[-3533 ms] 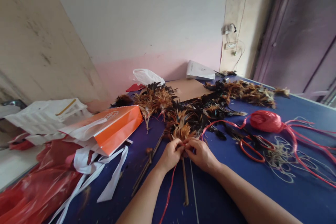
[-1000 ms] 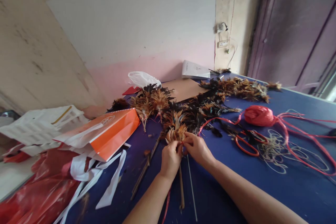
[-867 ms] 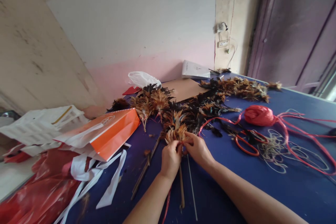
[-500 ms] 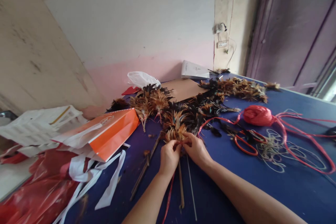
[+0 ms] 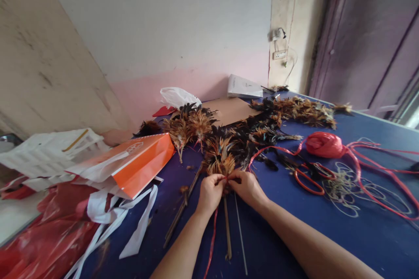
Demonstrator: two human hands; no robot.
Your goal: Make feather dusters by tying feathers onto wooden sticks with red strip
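My left hand (image 5: 210,192) and my right hand (image 5: 246,188) meet at the base of a brown and black feather bundle (image 5: 222,162). Both pinch a red plastic string (image 5: 214,239) where it goes round the bundle. One end of the string hangs down below my left hand; a strand beyond my right hand runs off to a red string ball (image 5: 324,144). A thin wooden stick (image 5: 227,231) comes out under the bundle toward me. Beside it lies a thin pale rod (image 5: 241,237). The fingertips hide the wrapped spot itself.
Red-handled scissors (image 5: 309,181) and tangled pale thread (image 5: 343,187) lie on the right. More feathers (image 5: 301,111) spread across the blue table (image 5: 278,244). Left are an orange paper bag (image 5: 144,165), white ribbons (image 5: 140,226), red plastic (image 5: 49,231) and a dry stick (image 5: 183,207). A white box (image 5: 244,87) stands behind.
Both hands stay at the feather bundle's base throughout. Since half a second ago they have shifted only slightly, fingertips still pinched together. The view has swung left since the oldest frame.
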